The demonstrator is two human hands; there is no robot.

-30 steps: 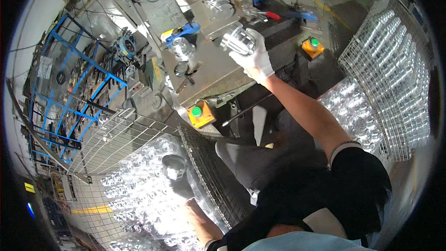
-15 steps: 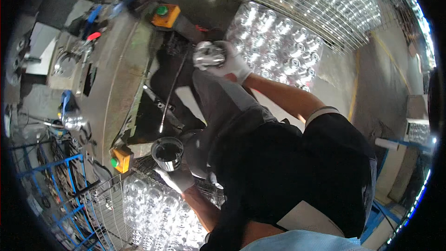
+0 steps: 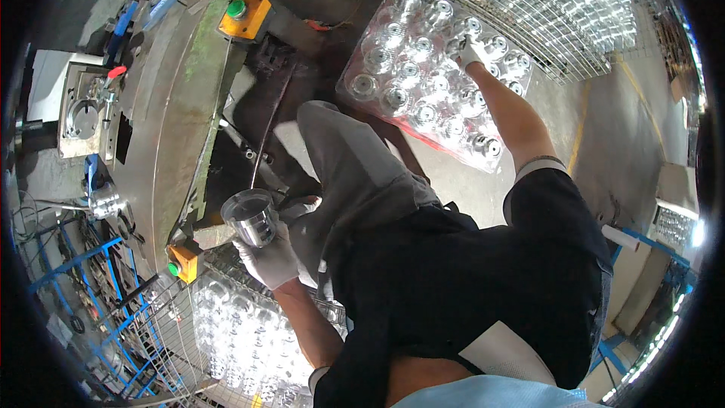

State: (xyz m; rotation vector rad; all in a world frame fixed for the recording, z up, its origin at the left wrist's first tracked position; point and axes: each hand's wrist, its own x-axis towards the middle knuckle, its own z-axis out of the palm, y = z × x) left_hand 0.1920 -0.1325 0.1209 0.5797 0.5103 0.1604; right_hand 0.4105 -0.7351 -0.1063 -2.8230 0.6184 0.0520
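Machine table (image 3: 170, 98): a grey, worn steel surface curving down the left of the frame, with an orange box with a green button (image 3: 243, 15) at its top end and a second orange button box (image 3: 183, 262) at its lower end.
Right-hand tray (image 3: 362, 60): a clear tray of shiny metal cups on the floor, just in front of a wire cage (image 3: 529, 0) stacked with more.
Lower crate (image 3: 242, 332): a wire basket of the same gleaming parts, beneath the left arm.
Left hand (image 3: 270, 257): white-gloved, clenched around a shiny metal cup (image 3: 251, 217), held open end up near the table's lower edge.
Right hand (image 3: 470, 51): white-gloved, stretched out onto the tray, fingers on the cups; whether it grips one cannot be told.
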